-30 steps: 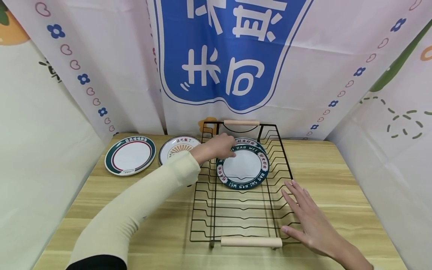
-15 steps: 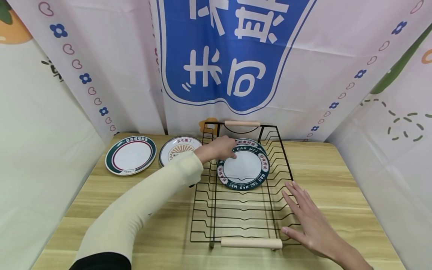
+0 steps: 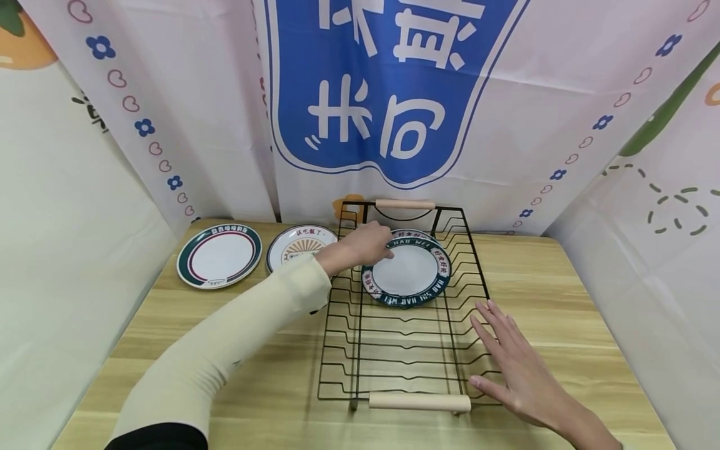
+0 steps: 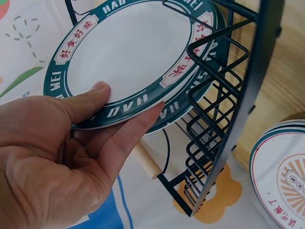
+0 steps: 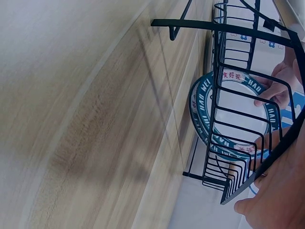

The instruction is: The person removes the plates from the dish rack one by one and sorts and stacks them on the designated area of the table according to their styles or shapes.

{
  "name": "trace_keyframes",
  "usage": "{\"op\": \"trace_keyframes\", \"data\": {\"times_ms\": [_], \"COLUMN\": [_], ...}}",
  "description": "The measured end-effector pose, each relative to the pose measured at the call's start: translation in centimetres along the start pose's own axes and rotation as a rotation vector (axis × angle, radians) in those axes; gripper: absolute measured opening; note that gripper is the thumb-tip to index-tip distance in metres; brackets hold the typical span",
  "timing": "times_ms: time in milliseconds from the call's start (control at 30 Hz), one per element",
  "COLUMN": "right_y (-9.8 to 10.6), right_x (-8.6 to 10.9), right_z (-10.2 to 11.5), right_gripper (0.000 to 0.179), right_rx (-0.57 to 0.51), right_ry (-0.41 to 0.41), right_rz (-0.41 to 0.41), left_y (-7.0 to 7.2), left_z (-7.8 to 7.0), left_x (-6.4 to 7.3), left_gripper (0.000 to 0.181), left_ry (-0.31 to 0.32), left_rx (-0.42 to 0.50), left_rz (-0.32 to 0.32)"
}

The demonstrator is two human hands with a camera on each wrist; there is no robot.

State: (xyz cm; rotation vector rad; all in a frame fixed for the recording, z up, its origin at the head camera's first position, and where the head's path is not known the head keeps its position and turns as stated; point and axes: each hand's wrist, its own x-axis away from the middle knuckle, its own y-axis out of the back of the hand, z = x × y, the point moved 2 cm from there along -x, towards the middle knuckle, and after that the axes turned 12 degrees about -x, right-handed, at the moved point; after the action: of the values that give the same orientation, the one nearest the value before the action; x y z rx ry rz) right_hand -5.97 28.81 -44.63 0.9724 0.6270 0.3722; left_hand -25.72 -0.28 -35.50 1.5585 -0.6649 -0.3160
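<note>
My left hand (image 3: pixel 368 244) pinches the upper left rim of a white plate with a green lettered band (image 3: pixel 405 272), thumb on its face and fingers behind. The plate leans in a black wire dish rack (image 3: pixel 405 347). Close behind it stands a similar green-rimmed plate (image 3: pixel 413 234), mostly covered; the left wrist view shows both rims near each other. My right hand (image 3: pixel 520 369) lies at the rack's right side, fingers extended and spread over its edge. In the right wrist view, the plate (image 5: pixel 243 112) shows through the wires.
On the wooden table (image 3: pixel 551 300), left of the rack, lie a green-and-red-rimmed plate (image 3: pixel 219 256) and a sunburst-patterned plate (image 3: pixel 300 242), which looks stacked in the left wrist view. Wooden handles (image 3: pixel 419 401) cap the rack's ends. Printed cloth (image 3: pixel 225 125) hangs behind.
The front plate has tilted and risen a little in my left hand, its lower edge now higher and more of the rear plate covered. My right hand keeps its place.
</note>
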Motion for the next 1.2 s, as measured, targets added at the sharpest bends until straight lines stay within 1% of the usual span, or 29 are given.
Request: {"op": "trace_keyframes", "data": {"times_ms": [100, 233, 333, 433, 533, 667, 767, 867, 900, 1000, 1100, 1200], "right_y": [0.0, 0.1, 0.1, 0.1, 0.0, 0.1, 0.1, 0.1, 0.0, -0.1, -0.1, 0.0], "right_x": [-0.1, 0.0, 0.1, 0.2, 0.1, 0.0, 0.0, -0.1, -0.1, -0.1, -0.1, 0.0], "right_z": [-0.1, 0.0, 0.0, 0.0, 0.0, 0.1, 0.1, 0.2, 0.2, 0.2, 0.2, 0.2], "right_gripper": [0.094, 0.094, 0.094, 0.094, 0.094, 0.094, 0.093, 0.093, 0.093, 0.094, 0.095, 0.095], "right_rx": [0.004, 0.007, 0.008, 0.010, 0.010, 0.009, 0.008, 0.008, 0.009, 0.012, 0.015, 0.014], "right_ry": [0.004, 0.009, 0.011, 0.009, 0.007, 0.012, 0.016, 0.014, 0.011, 0.011, 0.010, 0.002], "right_rz": [-0.001, -0.001, 0.000, 0.000, -0.001, -0.008, -0.013, -0.012, -0.009, -0.008, -0.007, -0.003], "left_y": [0.4, 1.2, 2.2, 3.4, 4.5, 5.7, 6.4, 7.0, 7.2, 7.6, 7.7, 7.3], "left_z": [0.1, 0.4, 0.7, 1.2, 1.8, 2.9, 4.1, 5.4, 5.8, 7.0, 8.2, 9.4], "left_x": [0.5, 1.4, 2.4, 3.6, 5.0, 7.8, 10.3, 12.8, 13.6, 16.2, 18.3, 19.7], "left_gripper": [0.022, 0.023, 0.024, 0.024, 0.021, 0.019, 0.022, 0.026, 0.029, 0.031, 0.038, 0.040], "left_ry": [-0.005, 0.007, 0.033, 0.043, 0.037, 0.055, 0.096, 0.138, 0.155, 0.203, 0.263, 0.305], "left_rx": [-0.005, -0.009, -0.001, 0.012, 0.043, 0.150, 0.188, 0.164, 0.142, 0.108, 0.082, 0.086], "left_rz": [-0.047, -0.114, -0.162, -0.224, -0.290, -0.336, -0.364, -0.400, -0.408, -0.419, -0.410, -0.383]}}
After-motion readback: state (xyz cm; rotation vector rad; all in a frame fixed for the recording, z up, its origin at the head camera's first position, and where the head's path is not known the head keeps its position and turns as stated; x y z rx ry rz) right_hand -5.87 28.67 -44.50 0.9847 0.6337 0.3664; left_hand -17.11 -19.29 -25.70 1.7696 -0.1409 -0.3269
